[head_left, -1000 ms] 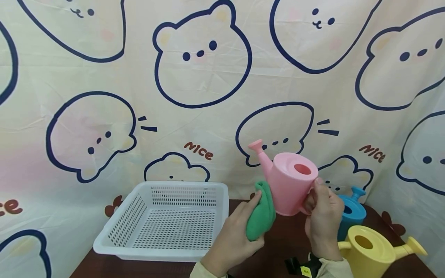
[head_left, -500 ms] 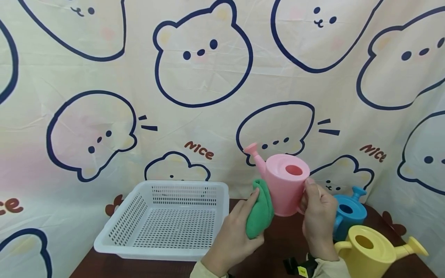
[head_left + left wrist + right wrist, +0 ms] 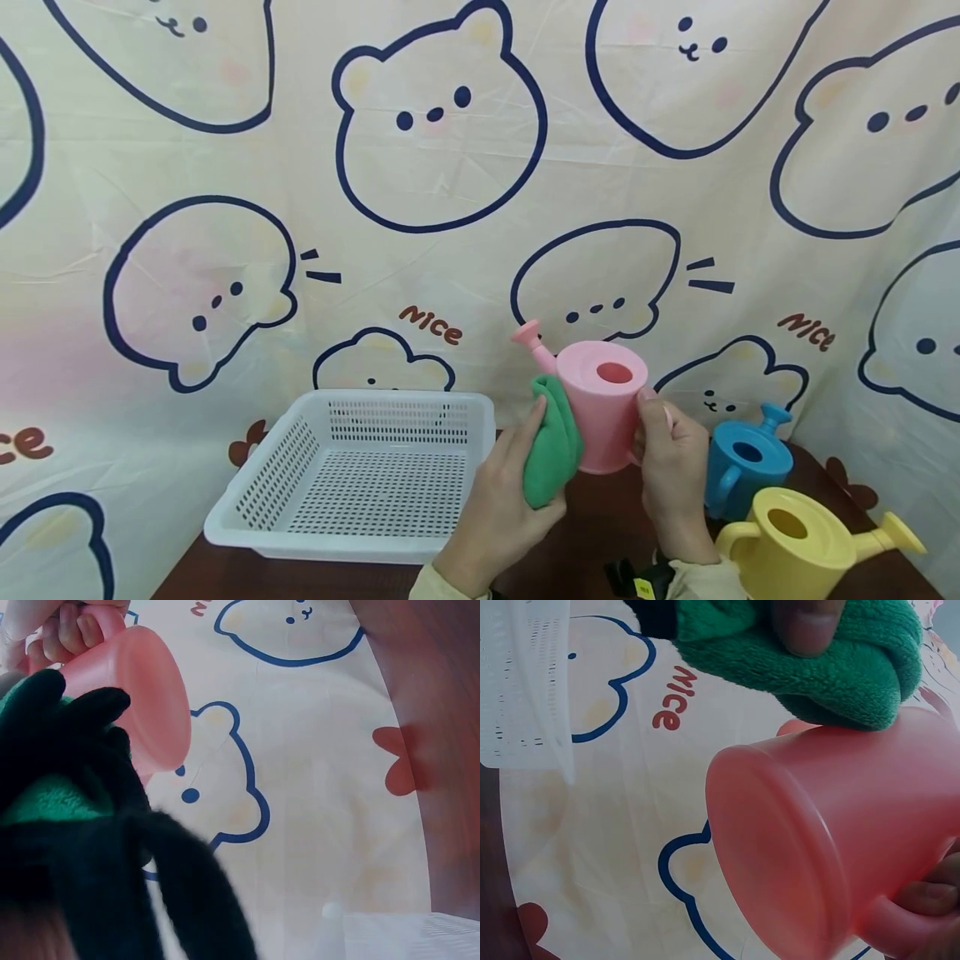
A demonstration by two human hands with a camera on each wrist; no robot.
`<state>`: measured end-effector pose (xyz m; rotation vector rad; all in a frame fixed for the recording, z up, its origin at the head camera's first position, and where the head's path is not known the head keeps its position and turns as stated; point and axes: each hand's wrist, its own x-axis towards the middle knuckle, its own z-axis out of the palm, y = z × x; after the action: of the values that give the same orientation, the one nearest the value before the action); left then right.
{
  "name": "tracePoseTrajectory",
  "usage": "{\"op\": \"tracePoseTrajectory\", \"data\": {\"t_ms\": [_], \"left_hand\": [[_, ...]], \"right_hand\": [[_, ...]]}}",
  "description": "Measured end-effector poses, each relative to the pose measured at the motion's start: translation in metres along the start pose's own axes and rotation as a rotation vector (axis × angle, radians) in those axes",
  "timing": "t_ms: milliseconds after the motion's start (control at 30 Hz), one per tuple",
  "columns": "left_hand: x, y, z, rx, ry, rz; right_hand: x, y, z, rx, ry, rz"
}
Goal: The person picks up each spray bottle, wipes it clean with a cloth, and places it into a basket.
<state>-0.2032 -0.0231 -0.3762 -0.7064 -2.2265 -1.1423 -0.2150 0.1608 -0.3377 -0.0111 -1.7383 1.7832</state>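
My right hand (image 3: 675,479) grips the handle of a pink watering can (image 3: 600,417), held up over the table with its spout to the upper left. Its round base faces the camera in the right wrist view. A folded green cloth (image 3: 552,446) is in my left hand (image 3: 498,504), the thumb lying along it. The fuzzy cloth (image 3: 855,675) lies against the can's side (image 3: 885,780) in the right wrist view. In the left wrist view a dark strap and dark shapes cover much of the cloth (image 3: 56,801), and the can's base shows beyond.
A white perforated basket (image 3: 345,546) stands on the dark brown table (image 3: 225,575) to the left. At the right are a blue watering can (image 3: 757,479) and, nearer, a yellow watering can (image 3: 795,550). A cartoon-printed curtain (image 3: 450,275) hangs close behind the table.
The pink watering can and my right hand have moved left and slightly down. My left hand with the cloth has shifted slightly left and up, and more of the blue can shows.
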Motion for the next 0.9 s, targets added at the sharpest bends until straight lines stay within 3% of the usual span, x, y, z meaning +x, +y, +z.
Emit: {"op": "tracePoseTrajectory", "data": {"t_ms": [267,433,900], "left_hand": [[-0.0003,0.0018,0.001,-0.01,0.041,-0.003],[-0.0003,0.0025,0.0013,0.009,0.051,0.03],[-0.0014,0.0047,0.006,-0.025,0.013,0.1]], "right_hand": [[-0.0022,0.0005,0.0034,0.013,-0.014,-0.01],[-0.0029,0.0004,0.0058,0.026,-0.009,-0.012],[-0.0033,0.0,0.0086,0.086,-0.032,-0.024]]}}
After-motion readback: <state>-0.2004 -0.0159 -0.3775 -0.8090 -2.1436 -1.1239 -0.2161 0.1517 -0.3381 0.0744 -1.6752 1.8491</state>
